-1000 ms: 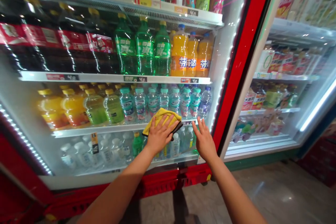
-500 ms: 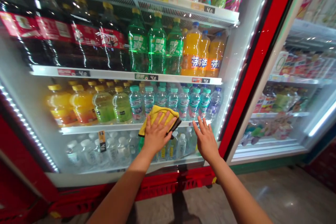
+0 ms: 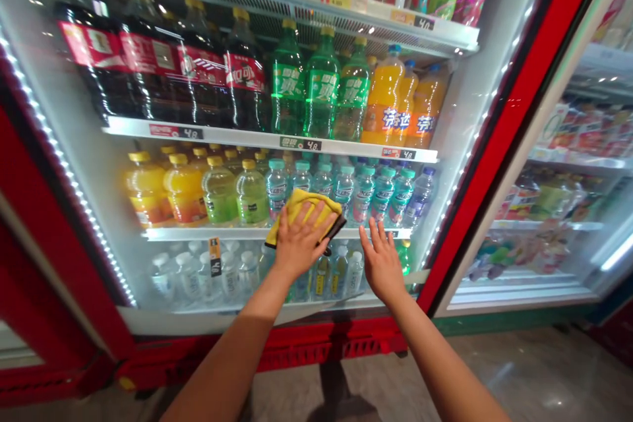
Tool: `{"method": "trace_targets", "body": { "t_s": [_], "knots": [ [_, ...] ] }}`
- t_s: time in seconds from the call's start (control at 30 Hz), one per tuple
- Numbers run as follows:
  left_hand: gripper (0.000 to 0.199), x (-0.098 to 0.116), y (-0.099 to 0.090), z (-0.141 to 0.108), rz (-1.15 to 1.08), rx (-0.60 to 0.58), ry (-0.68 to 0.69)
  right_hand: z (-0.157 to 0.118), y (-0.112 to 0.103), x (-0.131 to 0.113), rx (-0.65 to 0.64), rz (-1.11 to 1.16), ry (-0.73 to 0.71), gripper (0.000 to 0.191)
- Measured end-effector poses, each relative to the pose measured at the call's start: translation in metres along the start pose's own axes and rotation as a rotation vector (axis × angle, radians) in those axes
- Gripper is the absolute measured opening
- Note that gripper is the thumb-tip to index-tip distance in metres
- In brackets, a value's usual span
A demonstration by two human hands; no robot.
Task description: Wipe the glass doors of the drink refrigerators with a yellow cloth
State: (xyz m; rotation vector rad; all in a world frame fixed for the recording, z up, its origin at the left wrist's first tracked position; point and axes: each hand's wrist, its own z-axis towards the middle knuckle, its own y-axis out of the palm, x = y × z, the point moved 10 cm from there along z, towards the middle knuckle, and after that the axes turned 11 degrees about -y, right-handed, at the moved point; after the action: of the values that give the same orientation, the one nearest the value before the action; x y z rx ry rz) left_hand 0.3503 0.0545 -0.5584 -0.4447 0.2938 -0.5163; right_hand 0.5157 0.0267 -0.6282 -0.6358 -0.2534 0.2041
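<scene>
My left hand (image 3: 301,241) lies spread on a folded yellow cloth (image 3: 307,208) with dark edging, holding it flat against the glass front of a drinks fridge. Behind the cloth are small bottles with turquoise caps (image 3: 364,192), some partly hidden by it. To the right, my right hand (image 3: 383,264) rests with its fingers apart and nothing in it. It appears to touch the glass too, in front of the lower shelf edge (image 3: 198,234).
Cola bottles (image 3: 244,72), green bottles (image 3: 322,89) and orange soda bottles (image 3: 383,102) stand on the shelf above. Water bottles (image 3: 185,273) fill the bottom. A red frame post (image 3: 514,125) divides this fridge from another on the right. Grey floor (image 3: 539,369) lies below.
The view has swung left, so the shelves sit further right in the picture. Both hands and the cloth appear slightly further left against the bottles behind the glass.
</scene>
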Motion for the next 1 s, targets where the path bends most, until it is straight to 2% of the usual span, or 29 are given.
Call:
{"method": "trace_targets", "body": {
  "t_s": [0.1,0.17,0.23,0.33,0.43,0.5,0.57,0.63,0.7,0.77,0.83,0.93,1.0],
  "knots": [
    [0.074,-0.05,-0.022,-0.015,0.061,0.149,-0.191,-0.003,0.005,-0.001,-0.017,-0.01,0.002,0.098],
    [0.073,-0.062,-0.023,-0.041,0.092,0.188,-0.183,-0.006,0.006,-0.003,-0.024,-0.007,0.005,0.097],
    [0.069,-0.053,-0.011,-0.069,0.094,0.137,-0.075,-0.008,0.006,-0.005,-0.022,-0.005,0.004,0.096],
    [0.062,-0.017,0.013,-0.091,0.066,-0.016,0.176,-0.007,0.006,-0.014,-0.029,-0.01,-0.039,0.096],
    [0.062,0.003,0.019,-0.075,0.05,-0.097,0.288,0.0,0.007,-0.026,-0.05,-0.022,-0.099,0.092],
    [0.062,-0.004,0.01,-0.053,0.047,-0.081,0.247,0.005,0.008,-0.03,-0.049,-0.033,-0.105,0.09],
    [0.063,-0.027,-0.004,-0.041,0.056,-0.012,0.13,0.008,0.008,-0.031,-0.045,-0.038,-0.09,0.09],
    [0.066,-0.056,-0.015,-0.049,0.077,0.074,-0.016,0.009,0.009,-0.032,-0.046,-0.032,-0.081,0.092],
    [0.069,-0.075,-0.017,-0.074,0.095,0.111,-0.091,0.008,0.009,-0.033,-0.049,-0.022,-0.078,0.091],
    [0.069,-0.077,-0.008,-0.099,0.09,0.064,-0.082,0.006,0.008,-0.036,-0.051,-0.011,-0.073,0.09],
    [0.07,-0.069,0.003,-0.11,0.064,-0.017,-0.037,0.005,0.007,-0.041,-0.047,-0.001,-0.082,0.089],
    [0.068,-0.054,0.007,-0.094,0.028,-0.095,0.071,0.008,0.005,-0.054,-0.042,0.015,-0.135,0.089],
    [0.066,-0.061,-0.001,-0.075,0.037,-0.085,0.067,0.011,0.004,-0.061,-0.041,0.023,-0.156,0.09]
  ]
}}
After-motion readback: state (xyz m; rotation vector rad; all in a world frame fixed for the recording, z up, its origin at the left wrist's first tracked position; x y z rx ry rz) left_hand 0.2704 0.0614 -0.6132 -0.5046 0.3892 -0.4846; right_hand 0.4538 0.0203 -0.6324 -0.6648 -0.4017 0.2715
